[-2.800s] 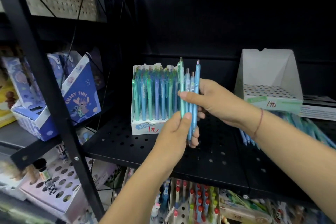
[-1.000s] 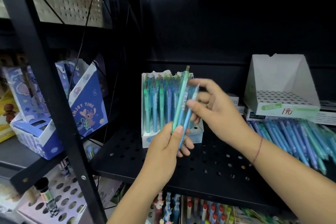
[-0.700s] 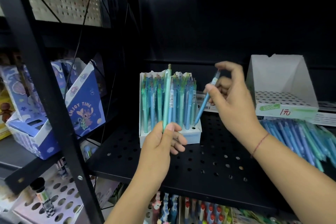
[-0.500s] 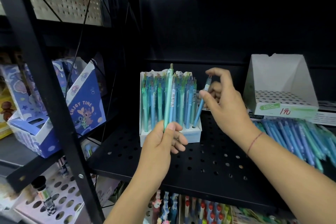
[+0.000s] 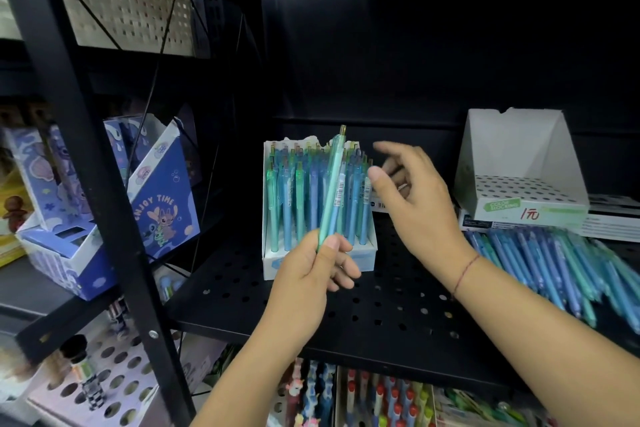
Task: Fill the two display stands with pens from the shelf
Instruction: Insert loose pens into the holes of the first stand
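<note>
A white display stand (image 5: 367,258) at the middle of the black shelf is packed with upright blue and green pens. My left hand (image 5: 311,270) is in front of it and grips two pens (image 5: 333,191), a green one and a blue one, by their lower ends. My right hand (image 5: 412,194) hovers just right of the stand with relaxed fingers and holds nothing. A second white stand (image 5: 526,191) at the right has no pens in its dotted holes. A heap of loose blue and green pens (image 5: 554,260) lies on the shelf in front of it.
The perforated black shelf (image 5: 363,315) has bare room in front of the full stand. A black frame post (image 5: 86,156) stands at the left, with blue cartoon boxes (image 5: 162,204) behind it. Flat white boxes (image 5: 616,222) lie under the second stand. More pens stand on the shelf below.
My right hand has set the blue pen into the right side of the full stand and let go. My left hand now holds fewer pens than before.
</note>
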